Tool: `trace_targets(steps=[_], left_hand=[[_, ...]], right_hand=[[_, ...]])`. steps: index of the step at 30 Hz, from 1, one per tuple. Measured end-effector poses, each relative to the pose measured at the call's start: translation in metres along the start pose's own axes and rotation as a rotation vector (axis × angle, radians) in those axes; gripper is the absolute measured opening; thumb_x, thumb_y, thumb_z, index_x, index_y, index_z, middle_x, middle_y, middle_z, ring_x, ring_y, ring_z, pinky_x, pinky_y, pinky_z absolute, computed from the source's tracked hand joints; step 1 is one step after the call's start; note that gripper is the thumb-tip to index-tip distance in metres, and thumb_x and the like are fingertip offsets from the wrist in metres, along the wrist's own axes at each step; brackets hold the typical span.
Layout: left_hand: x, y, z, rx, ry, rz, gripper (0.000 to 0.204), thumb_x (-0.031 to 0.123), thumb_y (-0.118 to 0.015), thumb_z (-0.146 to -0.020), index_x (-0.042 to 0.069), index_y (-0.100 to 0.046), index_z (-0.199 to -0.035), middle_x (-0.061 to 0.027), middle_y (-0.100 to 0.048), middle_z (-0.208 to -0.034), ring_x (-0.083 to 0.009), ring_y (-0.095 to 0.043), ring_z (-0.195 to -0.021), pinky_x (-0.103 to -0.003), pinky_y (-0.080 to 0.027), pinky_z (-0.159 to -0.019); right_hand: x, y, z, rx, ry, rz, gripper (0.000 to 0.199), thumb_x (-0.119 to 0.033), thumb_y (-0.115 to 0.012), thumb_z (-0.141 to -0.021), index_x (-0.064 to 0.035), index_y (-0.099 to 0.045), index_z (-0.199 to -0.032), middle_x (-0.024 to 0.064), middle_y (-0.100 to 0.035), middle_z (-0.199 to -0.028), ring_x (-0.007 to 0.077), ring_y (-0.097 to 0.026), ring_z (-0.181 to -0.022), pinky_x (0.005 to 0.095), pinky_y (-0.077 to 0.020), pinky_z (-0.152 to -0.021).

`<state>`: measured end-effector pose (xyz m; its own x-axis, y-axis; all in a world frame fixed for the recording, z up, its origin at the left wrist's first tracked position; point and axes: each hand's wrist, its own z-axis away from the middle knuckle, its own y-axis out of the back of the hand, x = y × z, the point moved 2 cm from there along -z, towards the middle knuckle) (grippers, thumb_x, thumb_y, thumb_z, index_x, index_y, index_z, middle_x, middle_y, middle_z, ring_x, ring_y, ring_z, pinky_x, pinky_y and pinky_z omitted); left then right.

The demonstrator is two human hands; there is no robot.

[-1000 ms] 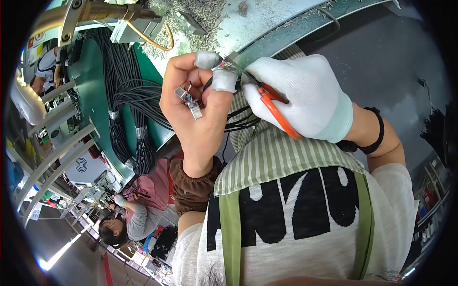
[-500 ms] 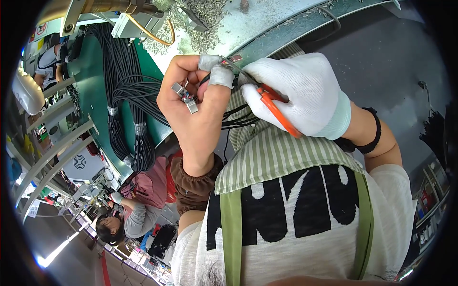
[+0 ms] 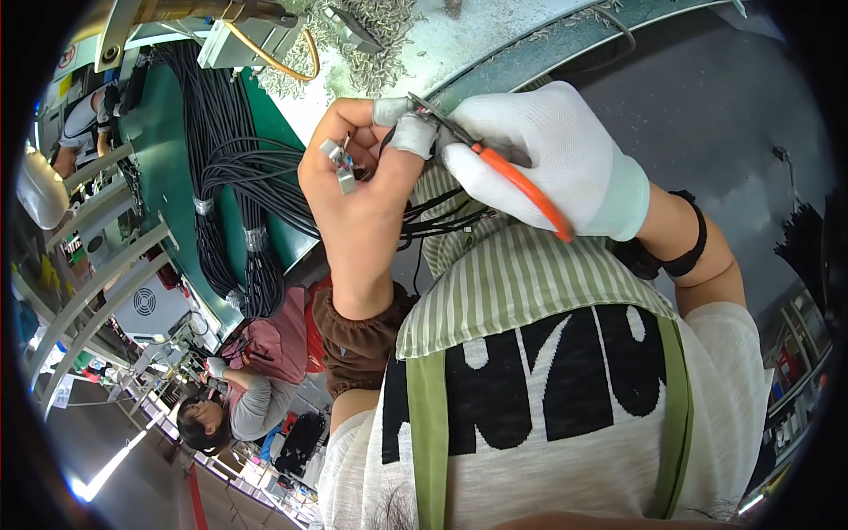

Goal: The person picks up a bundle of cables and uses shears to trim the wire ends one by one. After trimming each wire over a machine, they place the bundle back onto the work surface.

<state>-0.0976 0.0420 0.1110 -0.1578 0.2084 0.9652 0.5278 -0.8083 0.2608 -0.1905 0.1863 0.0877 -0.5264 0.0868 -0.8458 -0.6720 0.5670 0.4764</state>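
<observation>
My left hand (image 3: 358, 190) is bare, with white tape on two fingertips, and pinches the ends of thin black wires (image 3: 433, 216) and small metal connectors (image 3: 338, 165). My right hand (image 3: 543, 159) wears a white glove and grips orange-handled cutters (image 3: 521, 190), their jaws at the wire ends between my left fingertips. Both hands are raised close to the camera, just in front of the bench edge. The wires trail down over my striped sleeve.
A green bench (image 3: 168, 150) carries long bundles of black cable (image 3: 234, 212) tied with tape. A pile of small metal parts (image 3: 371, 35) lies on the pale bench top. A seated person (image 3: 234, 397) works at lower left; another (image 3: 84, 124) at far left.
Both hands have stayed together at the wire ends; the left hand has turned slightly and the connectors have shifted a little in its fingers.
</observation>
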Motion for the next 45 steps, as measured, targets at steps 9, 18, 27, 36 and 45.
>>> trace_targets(steps=[9, 18, 27, 36, 45], left_hand=[[-0.03, 0.036, -0.037, -0.076, 0.338, 0.468, 0.019, 0.013, -0.066, -0.087, 0.002, -0.058, -0.101, 0.007, -0.043, -0.066, -0.0012, -0.03, -0.051, -0.018, -0.021, -0.044], [-0.033, 0.034, -0.07, -0.123, 0.21, 0.284, 0.031, 0.029, -0.072, -0.084, 0.004, -0.058, -0.095, 0.006, -0.045, -0.066, -0.0013, -0.034, -0.05, -0.017, -0.024, -0.043], [-0.023, 0.047, -0.075, -0.216, 0.206, 0.126, 0.044, 0.041, -0.078, -0.076, 0.005, -0.057, -0.09, 0.0054, -0.05, -0.065, -0.0018, -0.04, -0.051, -0.016, -0.03, -0.045], [-0.015, 0.036, -0.066, -0.09, 0.035, -0.042, 0.021, 0.017, -0.07, -0.084, 0.002, -0.057, -0.089, 0.0025, -0.055, -0.069, -0.0017, -0.046, -0.058, -0.016, -0.037, -0.052], [-0.015, 0.039, -0.067, -0.147, 0.017, -0.037, 0.013, 0.009, -0.065, -0.083, 0.001, -0.056, -0.087, 0.0029, -0.054, -0.07, -0.0021, -0.046, -0.061, -0.018, -0.038, -0.053]], right_hand=[[0.011, 0.026, -0.037, -0.134, -0.423, -0.463, 0.022, -0.021, -0.064, -0.086, -0.0023, -0.061, -0.096, 0.0067, -0.052, -0.058, 0.0113, -0.055, -0.049, 0.0266, -0.0411, -0.046], [0.037, 0.014, -0.093, -0.108, -0.116, -0.361, 0.023, -0.02, -0.061, -0.089, -0.0031, -0.058, -0.073, 0.0061, -0.055, -0.057, 0.0127, -0.056, -0.047, 0.0255, -0.0414, -0.042], [0.034, 0.015, -0.109, -0.379, -0.375, -0.841, 0.026, -0.018, -0.06, -0.088, 0.0013, -0.062, -0.071, 0.0062, -0.056, -0.055, 0.0128, -0.054, -0.044, 0.0253, -0.0399, -0.038], [0.032, 0.018, -0.108, -0.315, -0.114, -0.678, 0.034, -0.024, -0.061, -0.088, 0.0032, -0.063, -0.068, 0.0066, -0.057, -0.052, 0.012, -0.053, -0.043, 0.0251, -0.0404, -0.041], [0.036, 0.016, -0.109, -0.28, -0.133, -0.586, 0.038, -0.029, -0.061, -0.087, 0.0024, -0.064, -0.065, 0.0074, -0.058, -0.051, 0.0131, -0.054, -0.043, 0.0261, -0.0416, -0.043]])
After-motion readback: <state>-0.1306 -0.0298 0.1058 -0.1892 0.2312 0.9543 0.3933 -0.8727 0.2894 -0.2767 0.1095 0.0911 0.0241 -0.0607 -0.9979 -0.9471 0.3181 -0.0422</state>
